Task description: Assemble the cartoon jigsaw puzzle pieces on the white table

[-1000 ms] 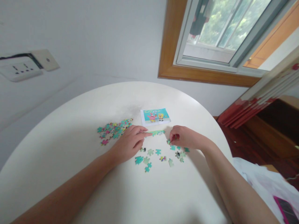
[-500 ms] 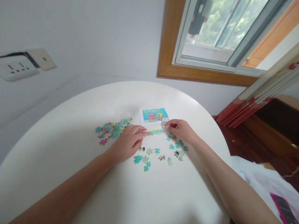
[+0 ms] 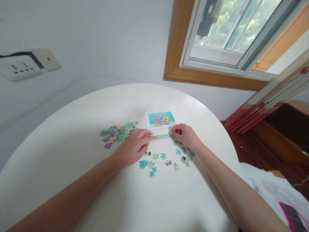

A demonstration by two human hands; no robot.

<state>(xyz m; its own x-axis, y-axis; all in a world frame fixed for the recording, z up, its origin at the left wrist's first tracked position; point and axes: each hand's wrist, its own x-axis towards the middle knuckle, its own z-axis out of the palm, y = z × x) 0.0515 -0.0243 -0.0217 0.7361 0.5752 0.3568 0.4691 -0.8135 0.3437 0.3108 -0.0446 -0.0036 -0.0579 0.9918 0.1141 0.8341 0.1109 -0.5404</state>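
A joined strip of green jigsaw puzzle pieces [image 3: 164, 136] lies on the white round table [image 3: 116, 196]. My left hand [image 3: 135, 146] rests palm down at its left end, fingers stretched out and touching the strip. At the right end, my right hand [image 3: 183, 134] pinches a small puzzle piece [image 3: 171, 133] between thumb and fingers, against the strip; the fingers partly hide it. Just behind stands or lies a picture card [image 3: 161, 120] with a pink starfish and a yellow sponge figure. Loose puzzle pieces [image 3: 155, 156] are scattered in front of the strip.
A heap of mixed puzzle pieces [image 3: 116, 132] is left of my left hand. Beyond the table are a wall with a socket [image 3: 21, 67], a wood-framed window [image 3: 217, 75] and a red-and-white curtain [image 3: 256, 111]. A pink-edged phone-like object [image 3: 293, 216] lies at lower right.
My right hand has brought the pinched puzzle piece down against the strip's right end. My left hand stays on the strip. The whole view has shifted slightly.
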